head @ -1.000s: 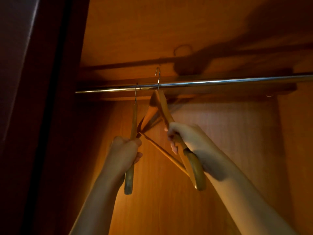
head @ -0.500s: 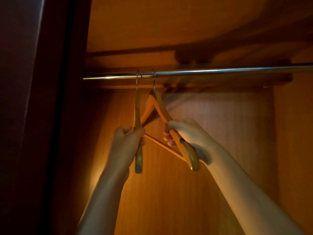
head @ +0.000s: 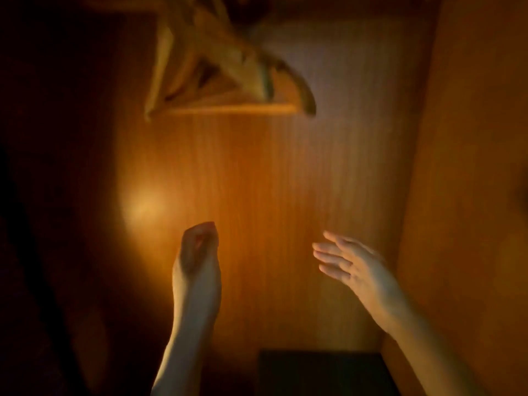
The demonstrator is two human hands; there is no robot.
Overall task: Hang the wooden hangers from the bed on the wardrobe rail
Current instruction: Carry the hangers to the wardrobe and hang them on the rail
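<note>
Neither hand holds anything: the left hand (head: 197,252) is loosely curled on nothing, and the right hand (head: 347,264) is spread flat with its fingers (head: 328,248) apart. Well above both, at the top of the view, the wooden hangers (head: 228,72) hang in a blurred cluster of at least two; their hooks and the rail are out of frame, so the seating cannot be checked. Judging by their look, they are stiff, light and smooth-varnished, unlikely to bend or break, though a polished arm could slip in a loose grasp. The best hold seems to be around one sloping shoulder arm or the neck under the hook, leaving the hook free. Behind them stands the wardrobe's back panel (head: 285,181), with a side wall (head: 471,167) to the right of the right hand and a dark box (head: 320,372) below. No label or writing can be read.
</note>
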